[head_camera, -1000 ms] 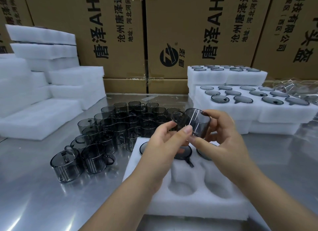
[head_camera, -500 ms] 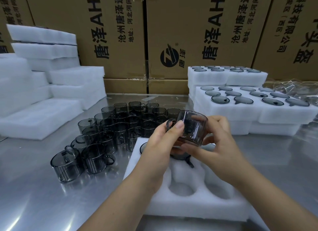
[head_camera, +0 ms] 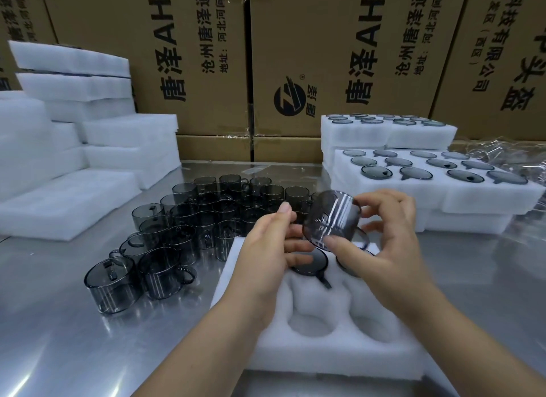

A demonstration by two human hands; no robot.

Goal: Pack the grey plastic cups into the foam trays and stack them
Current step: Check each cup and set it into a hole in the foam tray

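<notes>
Head view: the right hand [head_camera: 384, 243] pinched a grey cup [head_camera: 331, 219], thumb pressed on its wall near the rim and the other fingers curled round the far side. The cup was tilted in the air, above the far end of the foam tray [head_camera: 325, 355], with its handle toward the right hand. The left hand [head_camera: 266, 257] sat just beside the cup with its fingers curled and the forefinger lifted clear. Whether the lower fingers touched the cup could not be told.

In the tray below the hands, a seated cup [head_camera: 310, 263] lay in a far pocket, with another partly hidden under the right hand. The two near pockets held nothing.

The tray rested on a steel table [head_camera: 59, 322]. To its left stood a crowd of loose cups [head_camera: 192, 219]. Filled trays [head_camera: 413, 189] were stacked on the right, with clear plastic wrap [head_camera: 508, 151] beyond. Bare foam trays [head_camera: 74, 166] were piled on the left. Printed cardboard boxes [head_camera: 192, 56] lined the back.
</notes>
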